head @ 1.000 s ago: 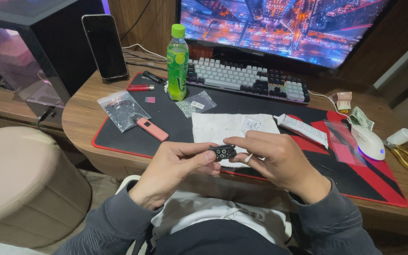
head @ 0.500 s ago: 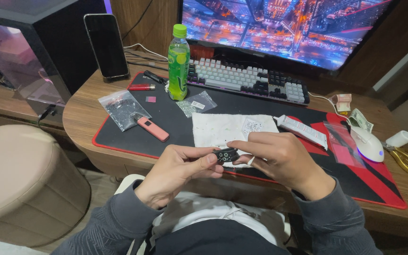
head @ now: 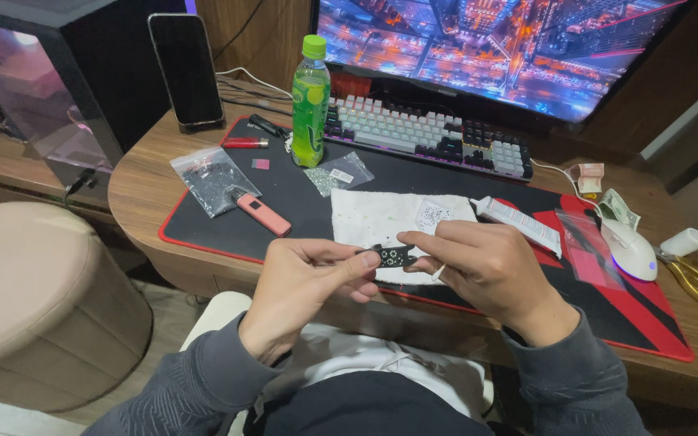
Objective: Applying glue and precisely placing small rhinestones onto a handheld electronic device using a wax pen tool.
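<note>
Pinching a small black piece (head: 390, 257) from both ends, your left hand (head: 304, 282) and right hand (head: 478, 270) hold it just off the desk's near edge, fingers pressed onto it; a thin white stick (head: 439, 272) pokes from your right fist. Beyond lies a white cloth (head: 381, 218) on the black-and-red desk mat (head: 300, 190), with a white tube (head: 519, 222) beside it and a pink lighter (head: 262, 214) to its left. Farther back stand a green bottle (head: 310, 101), a keyboard (head: 426, 136) and a monitor (head: 494, 44). A white mouse (head: 628, 250) sits near the desk's right edge.
</note>
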